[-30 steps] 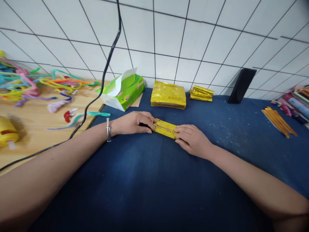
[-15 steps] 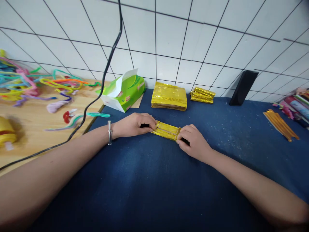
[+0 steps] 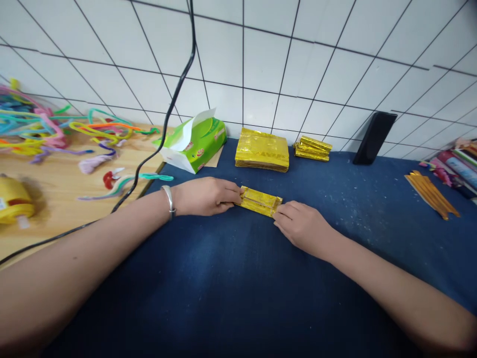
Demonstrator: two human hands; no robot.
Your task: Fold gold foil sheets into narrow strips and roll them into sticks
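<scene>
Cool, soft light leaves the tiled wall (image 3: 264, 64) pale and fairly bright, while the blue tabletop (image 3: 238, 278) sinks to near black along the bottom. Small glints break up the folded gold paper (image 3: 260, 201) and the gold stack (image 3: 262, 148). A soft shadow lies right of the yellow bottle (image 3: 15, 201), though the light's direction is hard to tell. Both side edges look stretched and smeared, and the upper right corner darkens.

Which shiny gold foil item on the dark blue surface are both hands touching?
The flat, folded gold foil strip, with the left hand at one end and the right hand at the other; neither touches the gold stack or smaller bundle.
</scene>
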